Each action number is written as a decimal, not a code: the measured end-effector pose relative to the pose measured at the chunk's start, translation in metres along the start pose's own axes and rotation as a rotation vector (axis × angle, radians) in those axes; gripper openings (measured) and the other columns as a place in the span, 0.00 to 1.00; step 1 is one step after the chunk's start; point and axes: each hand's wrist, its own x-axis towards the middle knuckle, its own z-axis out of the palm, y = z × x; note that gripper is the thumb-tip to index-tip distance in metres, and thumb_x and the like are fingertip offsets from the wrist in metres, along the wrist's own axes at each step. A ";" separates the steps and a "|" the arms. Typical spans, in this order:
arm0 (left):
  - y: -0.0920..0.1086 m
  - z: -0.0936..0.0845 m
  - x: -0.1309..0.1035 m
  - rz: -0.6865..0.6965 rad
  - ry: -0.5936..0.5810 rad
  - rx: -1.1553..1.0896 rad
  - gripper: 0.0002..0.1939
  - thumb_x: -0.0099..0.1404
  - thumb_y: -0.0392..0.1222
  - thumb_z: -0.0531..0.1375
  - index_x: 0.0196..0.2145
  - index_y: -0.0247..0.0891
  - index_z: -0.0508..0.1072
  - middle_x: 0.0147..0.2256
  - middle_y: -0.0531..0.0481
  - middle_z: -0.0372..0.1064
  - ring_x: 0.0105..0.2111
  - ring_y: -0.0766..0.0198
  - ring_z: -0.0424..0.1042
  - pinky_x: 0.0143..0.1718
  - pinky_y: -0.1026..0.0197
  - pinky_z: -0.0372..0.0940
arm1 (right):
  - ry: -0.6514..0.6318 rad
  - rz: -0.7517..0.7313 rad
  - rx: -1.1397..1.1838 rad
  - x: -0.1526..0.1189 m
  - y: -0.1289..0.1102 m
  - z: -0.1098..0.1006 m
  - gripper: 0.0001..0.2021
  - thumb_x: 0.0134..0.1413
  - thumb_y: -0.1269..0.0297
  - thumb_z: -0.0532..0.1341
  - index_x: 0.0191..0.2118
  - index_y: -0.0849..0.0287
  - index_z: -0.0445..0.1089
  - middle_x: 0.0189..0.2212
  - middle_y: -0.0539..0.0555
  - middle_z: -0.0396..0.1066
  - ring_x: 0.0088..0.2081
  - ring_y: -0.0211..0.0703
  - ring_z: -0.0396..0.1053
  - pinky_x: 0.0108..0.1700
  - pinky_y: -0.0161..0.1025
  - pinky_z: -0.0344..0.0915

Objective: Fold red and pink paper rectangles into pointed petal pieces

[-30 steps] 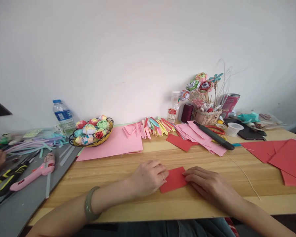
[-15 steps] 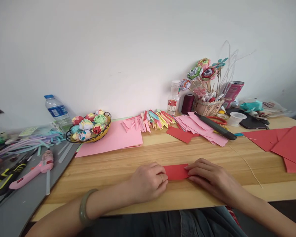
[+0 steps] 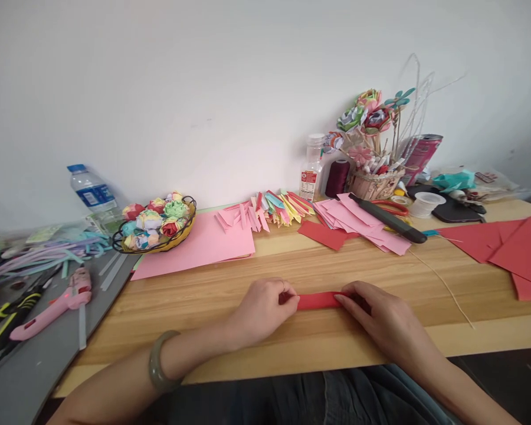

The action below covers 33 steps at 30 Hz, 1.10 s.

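A narrow strip of red paper [image 3: 318, 301] stretches between my two hands just above or on the wooden table. My left hand [image 3: 268, 307], with a ring on one finger, pinches its left end between thumb and fingers. At the right end, my right hand [image 3: 376, 313] is closed on the paper, thumb in front and fingers behind. Further back lie another red paper piece [image 3: 323, 235] and a stack of pink paper strips [image 3: 358, 218].
A glue gun [image 3: 66, 304] and pliers [image 3: 15, 316] lie on the grey board at left. A basket of paper flowers [image 3: 157, 227] stands on pink sheets [image 3: 203, 248]. A utility knife [image 3: 389, 219] rests on the pink strips. Large red sheets [image 3: 522, 251] lie at right.
The red paper between my hands now shows as a narrower band. My left hand has turned, with its thumb and fingers now pinching the paper's end. The view has tilted slightly.
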 end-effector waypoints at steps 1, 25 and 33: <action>-0.001 0.001 0.001 -0.032 -0.005 -0.010 0.08 0.59 0.35 0.55 0.27 0.37 0.74 0.27 0.53 0.73 0.27 0.65 0.70 0.29 0.65 0.60 | 0.019 0.006 -0.019 -0.001 0.000 0.002 0.13 0.58 0.54 0.51 0.29 0.54 0.65 0.26 0.50 0.71 0.27 0.43 0.69 0.27 0.38 0.62; -0.001 0.002 0.005 0.009 -0.086 0.214 0.05 0.63 0.41 0.57 0.36 0.38 0.69 0.39 0.50 0.65 0.38 0.61 0.68 0.38 0.60 0.62 | 0.032 -0.153 -0.150 0.003 0.002 0.004 0.05 0.55 0.66 0.53 0.29 0.56 0.59 0.28 0.54 0.65 0.32 0.46 0.64 0.33 0.42 0.62; -0.005 0.001 0.002 0.073 -0.061 0.080 0.08 0.62 0.45 0.58 0.37 0.39 0.71 0.39 0.50 0.67 0.41 0.60 0.67 0.42 0.59 0.62 | 0.067 -0.124 0.192 0.004 -0.006 -0.004 0.06 0.56 0.62 0.52 0.31 0.55 0.62 0.28 0.53 0.67 0.30 0.42 0.66 0.31 0.39 0.64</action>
